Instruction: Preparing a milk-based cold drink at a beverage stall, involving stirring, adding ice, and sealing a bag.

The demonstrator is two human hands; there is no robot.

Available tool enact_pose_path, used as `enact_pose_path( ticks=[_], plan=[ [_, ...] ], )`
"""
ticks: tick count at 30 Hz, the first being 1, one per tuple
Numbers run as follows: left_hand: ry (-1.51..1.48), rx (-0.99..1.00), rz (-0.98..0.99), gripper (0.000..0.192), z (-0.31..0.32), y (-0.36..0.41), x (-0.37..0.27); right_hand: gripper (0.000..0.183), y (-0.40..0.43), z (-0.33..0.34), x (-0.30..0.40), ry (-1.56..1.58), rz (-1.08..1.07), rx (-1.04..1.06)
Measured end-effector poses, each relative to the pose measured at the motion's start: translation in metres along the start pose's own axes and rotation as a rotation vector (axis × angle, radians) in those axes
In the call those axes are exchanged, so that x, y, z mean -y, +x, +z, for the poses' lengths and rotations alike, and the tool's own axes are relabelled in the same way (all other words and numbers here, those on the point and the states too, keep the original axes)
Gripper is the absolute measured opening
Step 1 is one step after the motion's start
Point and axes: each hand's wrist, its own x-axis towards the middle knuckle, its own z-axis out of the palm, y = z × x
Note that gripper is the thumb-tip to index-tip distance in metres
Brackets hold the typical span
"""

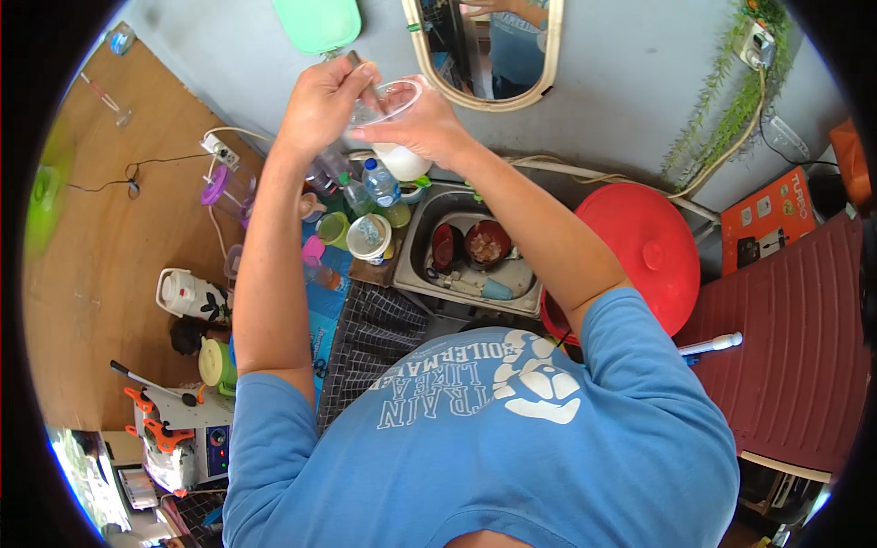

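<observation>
My right hand is wrapped around a clear plastic cup, which is tilted and has something white in its lower part. My left hand grips the handle of a metal utensil, whose lower end reaches inside the cup. The utensil's tip is hidden, so its exact kind cannot be told. Both hands are raised in front of the grey wall, above the sink and the bottles beside it.
Dark bowls, one with food scraps, lie in the sink. Left of it stand a water bottle and a white tub. A large red lid lies at the right. A framed mirror and hanging artificial greenery are on the wall.
</observation>
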Motion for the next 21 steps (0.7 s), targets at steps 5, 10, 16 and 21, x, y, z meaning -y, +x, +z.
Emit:
enact_pose_path(
  ticks=[5,10,16,21],
  plan=[
    [0.123,0.089,-0.135,0.027,-0.009,-0.003,-0.007,0.107,0.001,0.009,-0.01,0.025,-0.017,-0.018],
    [0.155,0.073,-0.11,0.028,-0.019,-0.004,-0.003,0.099,0.005,0.012,-0.016,-0.019,-0.066,-0.031],
    [0.135,0.073,-0.112,0.029,-0.016,-0.007,-0.002,0.092,0.001,0.014,-0.01,0.038,-0.053,0.04],
    [0.146,0.102,-0.149,0.029,-0.023,-0.006,0.001,0.085,0.006,0.013,-0.011,-0.088,-0.012,0.023]
  ],
)
